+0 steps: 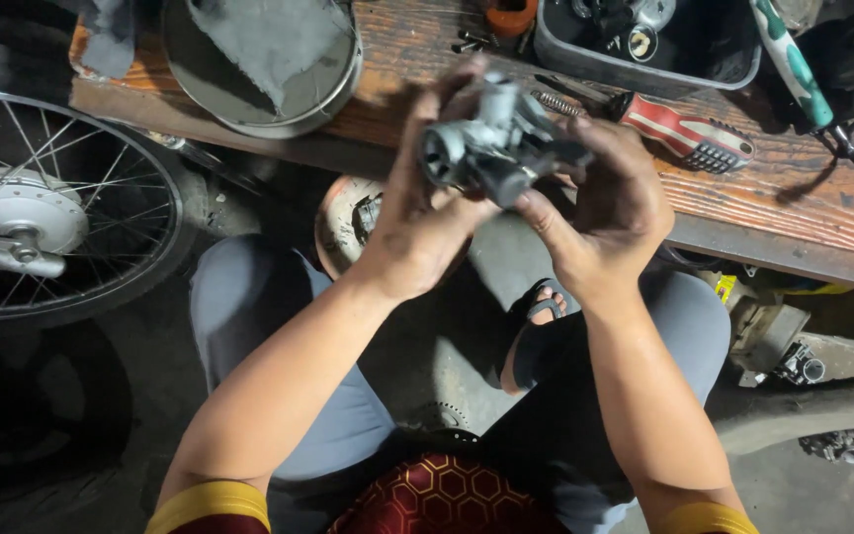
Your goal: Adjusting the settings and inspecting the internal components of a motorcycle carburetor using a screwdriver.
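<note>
A grey metal carburetor (498, 146) is held up in front of me, over the edge of a wooden bench (793, 203). My left hand (417, 213) grips it from the left and below, with the round intake facing me. My right hand (610, 203) grips its right side, thumb pressed under the body. Both hands wrap the part, so its far side is hidden.
On the bench lie a red-and-white handled screwdriver (679, 133), a green-and-white handled tool (793, 64), a black tray of parts (644, 44) and a round metal pan with a rag (264, 59). A spoked wheel (46, 213) stands at left. Engine parts (803, 366) lie at right.
</note>
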